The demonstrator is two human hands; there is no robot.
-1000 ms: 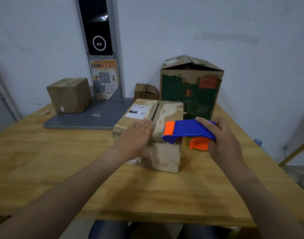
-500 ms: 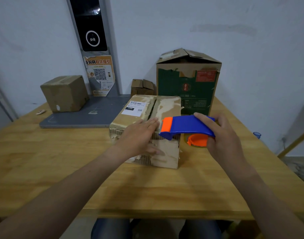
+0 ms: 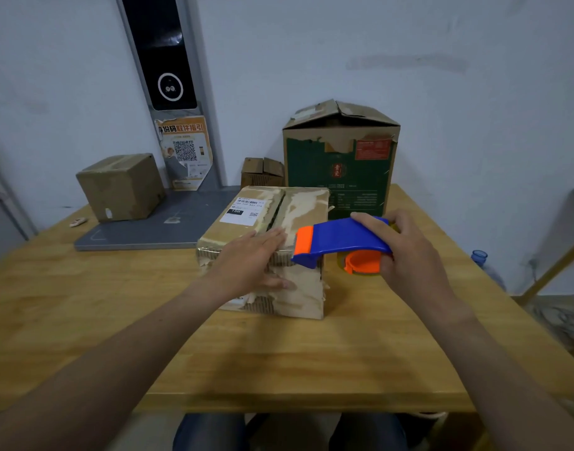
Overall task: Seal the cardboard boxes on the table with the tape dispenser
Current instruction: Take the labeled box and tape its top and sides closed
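Box (image 3: 306, 206) label (image 3: 243, 211) seemingly reads "15H"; right hand (image 3: 409, 255) grips dispenser (image 3: 344, 237).

Grey mat (image 3: 142, 234), QR poster (image 3: 186, 151), blue bottle (image 3: 479, 257)

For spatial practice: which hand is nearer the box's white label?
Left. The left hand rests on the box near the white label; the right hand is past its right edge.

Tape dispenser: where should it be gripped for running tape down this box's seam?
Grip the tape dispenser by its blue body's rear, above the orange roll hub, coming from the right, as the right hand does. That leaves the orange nose free, pointing left at the box the left hand steadies.
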